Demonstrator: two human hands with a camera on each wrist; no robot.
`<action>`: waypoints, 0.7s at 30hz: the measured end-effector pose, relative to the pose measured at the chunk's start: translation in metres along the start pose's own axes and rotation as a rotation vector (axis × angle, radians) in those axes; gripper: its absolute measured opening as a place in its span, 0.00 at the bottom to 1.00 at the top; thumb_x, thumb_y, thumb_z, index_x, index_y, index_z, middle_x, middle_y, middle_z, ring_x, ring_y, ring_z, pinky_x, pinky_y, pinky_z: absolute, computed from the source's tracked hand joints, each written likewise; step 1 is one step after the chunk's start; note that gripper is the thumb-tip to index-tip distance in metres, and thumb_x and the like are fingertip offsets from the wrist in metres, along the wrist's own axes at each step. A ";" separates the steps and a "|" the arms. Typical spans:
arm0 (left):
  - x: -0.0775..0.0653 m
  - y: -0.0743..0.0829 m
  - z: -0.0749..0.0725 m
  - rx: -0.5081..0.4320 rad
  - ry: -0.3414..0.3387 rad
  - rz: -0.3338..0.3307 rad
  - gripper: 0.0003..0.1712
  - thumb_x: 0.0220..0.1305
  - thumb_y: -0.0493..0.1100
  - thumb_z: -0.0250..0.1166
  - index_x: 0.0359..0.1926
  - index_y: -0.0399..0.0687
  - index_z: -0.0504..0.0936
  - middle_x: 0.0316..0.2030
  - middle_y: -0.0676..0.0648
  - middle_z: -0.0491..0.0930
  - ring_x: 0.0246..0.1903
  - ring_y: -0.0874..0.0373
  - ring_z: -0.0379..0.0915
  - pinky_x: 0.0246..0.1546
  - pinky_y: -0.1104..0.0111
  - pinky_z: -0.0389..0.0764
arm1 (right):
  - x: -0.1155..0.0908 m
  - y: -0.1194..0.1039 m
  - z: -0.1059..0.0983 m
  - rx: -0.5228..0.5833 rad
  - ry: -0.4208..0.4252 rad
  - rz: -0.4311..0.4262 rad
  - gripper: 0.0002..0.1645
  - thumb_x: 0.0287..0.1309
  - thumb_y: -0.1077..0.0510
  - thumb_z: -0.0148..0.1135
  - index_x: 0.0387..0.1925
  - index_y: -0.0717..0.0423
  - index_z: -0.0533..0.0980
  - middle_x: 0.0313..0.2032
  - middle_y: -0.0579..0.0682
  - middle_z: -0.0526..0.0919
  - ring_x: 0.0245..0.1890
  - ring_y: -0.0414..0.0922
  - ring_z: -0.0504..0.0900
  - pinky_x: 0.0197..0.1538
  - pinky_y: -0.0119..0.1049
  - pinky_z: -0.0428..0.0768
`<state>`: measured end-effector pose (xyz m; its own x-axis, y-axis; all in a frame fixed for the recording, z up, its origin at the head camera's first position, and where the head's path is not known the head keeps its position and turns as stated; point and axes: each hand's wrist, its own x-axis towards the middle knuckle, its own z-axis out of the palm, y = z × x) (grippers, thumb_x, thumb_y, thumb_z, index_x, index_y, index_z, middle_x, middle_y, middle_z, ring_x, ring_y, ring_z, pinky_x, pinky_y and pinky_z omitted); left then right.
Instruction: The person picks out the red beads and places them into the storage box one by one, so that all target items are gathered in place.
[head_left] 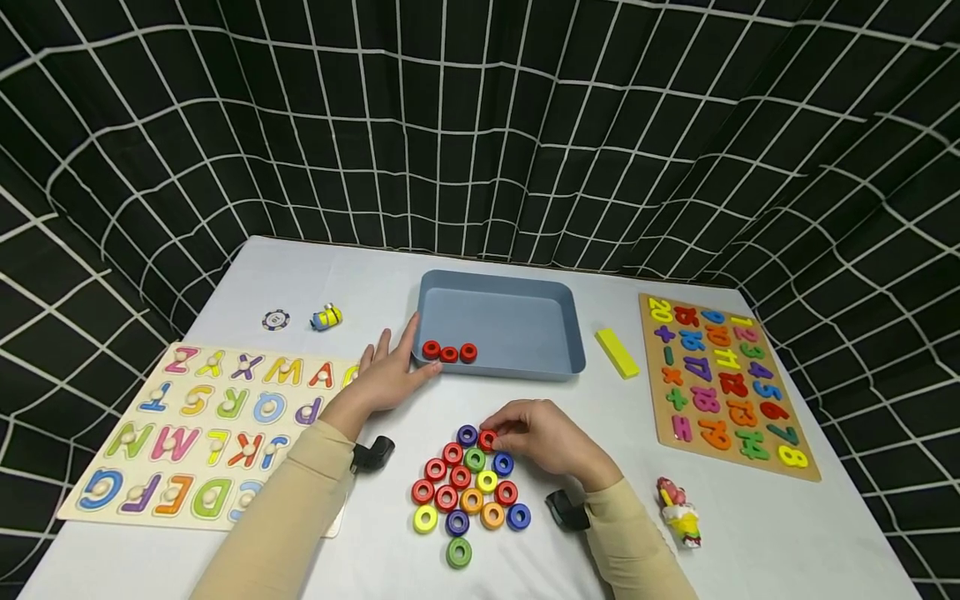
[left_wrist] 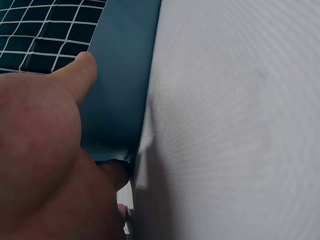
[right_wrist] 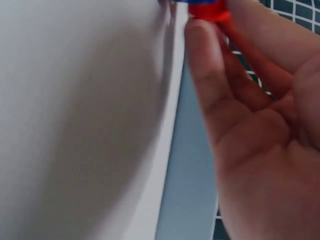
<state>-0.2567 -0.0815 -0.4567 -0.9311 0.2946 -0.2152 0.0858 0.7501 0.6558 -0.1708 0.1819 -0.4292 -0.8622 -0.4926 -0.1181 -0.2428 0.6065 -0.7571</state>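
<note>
At the far side of the pile of coloured rings (head_left: pixel 460 477), my right hand (head_left: pixel 551 437) pinches a red ring (head_left: pixel 487 440) between thumb and fingertips. The right wrist view shows part of that red ring (right_wrist: pixel 209 10) at the top edge, slightly blurred. My left hand (head_left: pixel 390 377) rests against the near left corner of a blue-grey tray (head_left: pixel 502 372), its fingers spread and fairly straight. In the left wrist view, the thumb (left_wrist: pixel 82 75) lies by the tray wall (left_wrist: pixel 120 75). Inside the tray, three red rings (head_left: pixel 448 354) lie along the near left edge.
A wooden letter puzzle board (head_left: pixel 180 454) lies at the left, partly under my left forearm. At the right are a number board (head_left: pixel 720 383), a yellow block (head_left: pixel 617 353) and an ice-cream toy (head_left: pixel 681 515). A small yellow figure (head_left: pixel 327 317) and a poker chip (head_left: pixel 276 320) sit back left.
</note>
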 end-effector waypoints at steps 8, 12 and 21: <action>-0.001 -0.001 -0.004 0.002 0.003 0.000 0.54 0.64 0.70 0.52 0.75 0.68 0.26 0.70 0.40 0.63 0.76 0.43 0.23 0.72 0.44 0.27 | 0.030 -0.012 -0.027 0.051 0.207 0.043 0.13 0.56 0.52 0.68 0.45 0.44 0.83 0.42 0.43 0.86 0.40 0.39 0.84 0.44 0.35 0.82; -0.001 -0.002 -0.004 -0.004 -0.002 -0.010 0.54 0.63 0.70 0.52 0.75 0.70 0.25 0.71 0.40 0.61 0.76 0.43 0.22 0.72 0.44 0.26 | 0.057 -0.008 -0.035 -0.014 0.280 0.080 0.14 0.59 0.50 0.66 0.47 0.45 0.83 0.43 0.44 0.86 0.42 0.39 0.84 0.46 0.38 0.82; 0.002 -0.005 0.000 -0.012 -0.006 -0.002 0.54 0.62 0.73 0.52 0.73 0.75 0.24 0.73 0.41 0.57 0.76 0.44 0.22 0.72 0.44 0.26 | 0.080 0.004 -0.031 -0.185 0.297 0.149 0.18 0.61 0.54 0.64 0.52 0.53 0.81 0.47 0.50 0.86 0.48 0.46 0.84 0.53 0.45 0.80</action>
<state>-0.2588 -0.0845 -0.4601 -0.9290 0.2966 -0.2214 0.0792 0.7435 0.6641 -0.2547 0.1640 -0.4222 -0.9788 -0.2049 -0.0061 -0.1581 0.7735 -0.6138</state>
